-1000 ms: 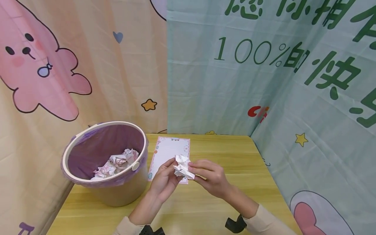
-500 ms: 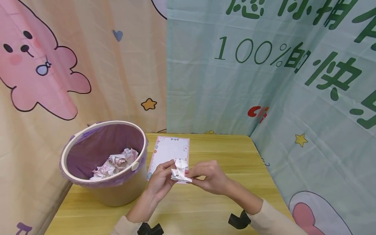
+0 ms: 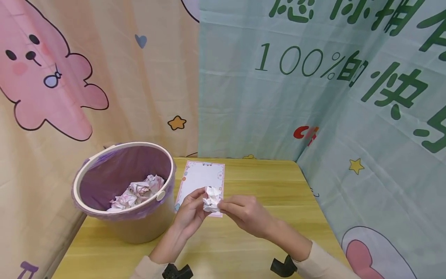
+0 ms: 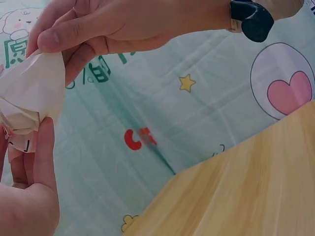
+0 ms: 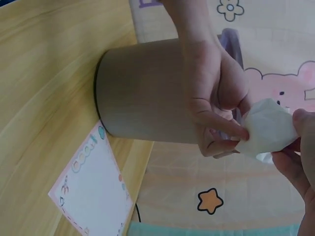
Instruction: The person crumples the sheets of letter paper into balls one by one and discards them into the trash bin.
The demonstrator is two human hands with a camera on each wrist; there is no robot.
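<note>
A crumpled sheet of white paper point(image 3: 211, 200) is held between my two hands above the table. My left hand point(image 3: 188, 215) grips its left side, with fingers behind it. The thumb and fingers of my right hand point(image 3: 249, 215) pinch its right edge. In the right wrist view the crumpled paper point(image 5: 268, 127) bridges both sets of fingertips, its near face fairly smooth. A fold with a dark printed mark shows on the crumpled paper point(image 4: 34, 93) in the left wrist view. Beneath the hands lies a flat sheet with a decorated pink border point(image 3: 203, 176), its lower part partly hidden.
On the left stands a beige bin point(image 3: 139, 228) lined with a purple bag point(image 3: 115, 170). Several crumpled papers point(image 3: 137, 193) lie inside it. The wooden table point(image 3: 278, 186) meets printed curtains point(image 3: 244, 116) behind and to the right.
Both hands have shifted slightly left with the paper. The right fingers loosened, then pinched its edge again, and the paper looks more compact. The bin and flat sheet have stayed put.
</note>
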